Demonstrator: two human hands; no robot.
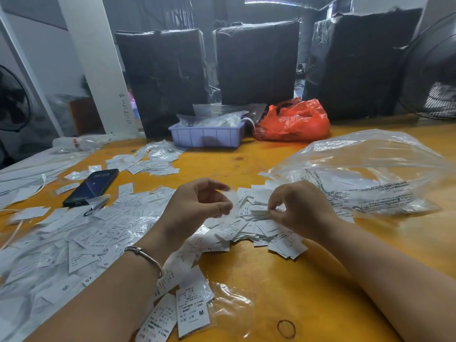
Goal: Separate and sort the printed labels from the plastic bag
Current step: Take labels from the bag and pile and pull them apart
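A glossy orange-yellow wooden surface (pixel 308 280) fills the lower frame, its smooth top bare only at lower right and centre. Small white rectangular printed paper labels (pixel 261 230) lie in a loose heap at mid-frame, thin and flat, with black text and size letters such as S and M; more of them spread in a wide drift over the left half. The left hand (pixel 197 206) pinches one thin translucent slip (pixel 233 197) between thumb and fingers, its grip closed on it. The right hand (pixel 298 208) has its grip clenched on a few labels at the heap's top. The large crinkled clear plastic bag (pixel 370 174) with black print lies at right, touching the heap. A dark slab-shaped phone (pixel 92 187) rests at left.
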